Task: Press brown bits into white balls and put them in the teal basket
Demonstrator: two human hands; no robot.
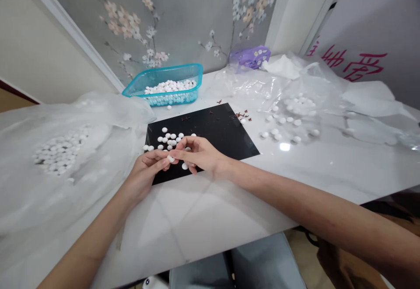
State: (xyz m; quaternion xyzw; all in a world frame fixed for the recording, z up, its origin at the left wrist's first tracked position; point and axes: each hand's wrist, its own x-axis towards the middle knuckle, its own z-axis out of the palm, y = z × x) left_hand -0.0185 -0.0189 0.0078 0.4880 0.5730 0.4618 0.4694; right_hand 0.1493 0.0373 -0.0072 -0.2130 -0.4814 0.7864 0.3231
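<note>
My left hand (144,177) rests over the near edge of a black board (213,125), its fingertips curled around a small white round pellet (170,159). The tip of my right hand (200,153) comes in from the right and meets that pellet. Below my right fingers lies another white pellet (184,166). Several more white pellets (169,140) are scattered on the board just beyond my hands. Whatever my fingers cover is hidden.
A turquoise plastic basket (162,74) of white pellets stands at the back. Clear plastic sheets (59,149) (328,88) with more pellets lie left and right on the white marble table (197,219). Brown bits (242,115) lie near the board. A purple bag (250,57) sits by the wall.
</note>
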